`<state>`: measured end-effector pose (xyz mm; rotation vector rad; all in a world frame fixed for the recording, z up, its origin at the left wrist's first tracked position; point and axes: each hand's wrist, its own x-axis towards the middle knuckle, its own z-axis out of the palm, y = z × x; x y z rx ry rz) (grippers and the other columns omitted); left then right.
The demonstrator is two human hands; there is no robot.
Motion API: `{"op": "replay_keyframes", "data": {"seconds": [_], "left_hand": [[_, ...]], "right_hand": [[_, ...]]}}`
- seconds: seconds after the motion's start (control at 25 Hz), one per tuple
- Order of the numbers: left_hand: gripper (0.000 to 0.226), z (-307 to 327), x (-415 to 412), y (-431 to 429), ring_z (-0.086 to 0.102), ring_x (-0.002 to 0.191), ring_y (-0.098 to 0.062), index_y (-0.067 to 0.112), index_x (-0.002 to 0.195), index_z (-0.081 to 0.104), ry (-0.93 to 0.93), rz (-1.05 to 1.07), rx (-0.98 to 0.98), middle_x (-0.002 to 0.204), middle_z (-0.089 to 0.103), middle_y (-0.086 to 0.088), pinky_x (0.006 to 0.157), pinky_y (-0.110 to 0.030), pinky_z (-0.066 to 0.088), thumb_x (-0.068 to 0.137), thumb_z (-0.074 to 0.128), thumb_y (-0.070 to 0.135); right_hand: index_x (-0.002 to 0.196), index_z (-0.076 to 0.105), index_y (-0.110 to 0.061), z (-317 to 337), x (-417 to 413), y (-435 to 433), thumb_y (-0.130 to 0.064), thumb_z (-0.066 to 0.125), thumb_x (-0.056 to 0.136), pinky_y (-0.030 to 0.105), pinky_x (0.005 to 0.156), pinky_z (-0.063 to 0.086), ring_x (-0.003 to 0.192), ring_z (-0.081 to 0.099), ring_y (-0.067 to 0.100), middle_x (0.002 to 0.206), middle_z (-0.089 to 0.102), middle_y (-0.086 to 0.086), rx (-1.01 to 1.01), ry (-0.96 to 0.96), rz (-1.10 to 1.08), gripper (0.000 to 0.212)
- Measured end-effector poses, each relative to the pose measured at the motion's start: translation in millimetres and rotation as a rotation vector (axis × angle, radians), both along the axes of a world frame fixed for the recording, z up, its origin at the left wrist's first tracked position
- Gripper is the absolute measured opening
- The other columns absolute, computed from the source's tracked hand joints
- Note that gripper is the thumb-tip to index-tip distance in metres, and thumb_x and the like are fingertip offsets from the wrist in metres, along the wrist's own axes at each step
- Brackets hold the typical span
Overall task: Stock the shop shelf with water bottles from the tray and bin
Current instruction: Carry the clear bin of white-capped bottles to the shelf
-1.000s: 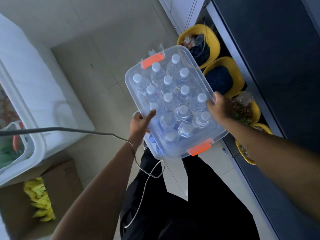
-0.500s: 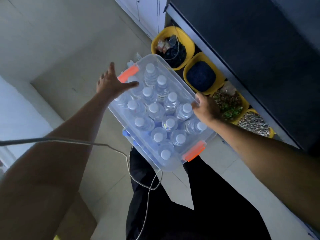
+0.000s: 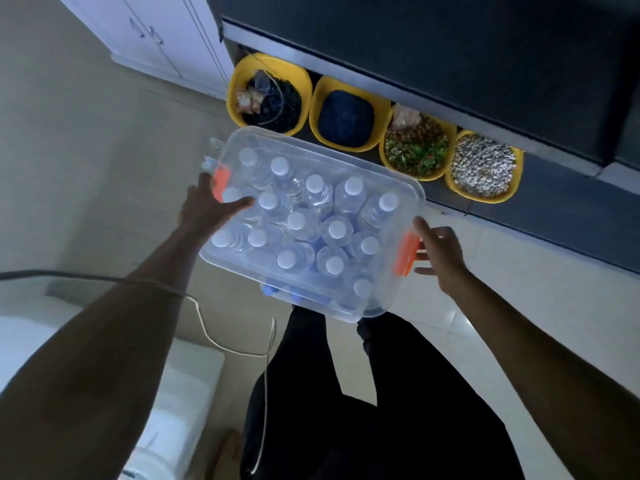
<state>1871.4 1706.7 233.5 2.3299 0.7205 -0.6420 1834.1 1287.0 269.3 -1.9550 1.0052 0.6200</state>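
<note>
A clear plastic bin [image 3: 381,301] with orange latches at both ends is packed with several upright water bottles [image 3: 337,231] with white caps. My left hand [image 3: 202,211] is at the bin's left end, its thumb lying straight over the rim onto the bottles and its fingers beside the orange latch [image 3: 221,180]. At the right end, my right hand [image 3: 441,251] has its thumb at the rim and its fingers spread straight against the other latch [image 3: 405,252]. Blue-capped bottles [image 3: 270,289] show under the bin's near edge.
Several yellow bowls [image 3: 313,105] of dry goods stand in a row on the floor under a dark shelf unit [image 3: 415,64] just beyond the bin. White cabinet doors [image 3: 156,39] are at the back left, and a white appliance [image 3: 187,382] at the lower left. A white cable [image 3: 207,336] hangs across my left arm.
My left hand came down from the air onto the bin's left end. My right hand shifted from the bin's long side to its right end. The view turned toward the bowls.
</note>
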Motion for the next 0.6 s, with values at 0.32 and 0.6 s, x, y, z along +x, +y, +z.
{"op": "replay_keyframes", "data": {"seconds": [0.32,0.6], "left_hand": [[0.099,9,7,5,0.066,0.104,-0.034,0.015,0.123,0.047,0.138,-0.052,-0.02,0.117,0.065,-0.013,0.084,-0.044,0.053,0.053,0.08,0.077],[0.081,35,-10,-6,0.063,0.06,-0.025,0.023,0.092,0.051,0.153,0.035,-0.14,0.079,0.063,-0.008,0.046,-0.039,0.056,0.039,0.083,0.076]], "right_hand": [[0.122,0.046,-0.03,-7,-5,8,-0.019,0.076,0.085,0.038,0.075,0.055,0.106,0.06,0.027,0.12,0.059,0.004,0.162,0.003,0.187,0.049],[0.115,0.053,-0.027,-4,4,-19,-0.007,0.068,0.081,0.039,0.069,0.058,0.085,0.062,0.021,0.105,0.062,0.006,0.116,0.017,0.302,0.043]]}}
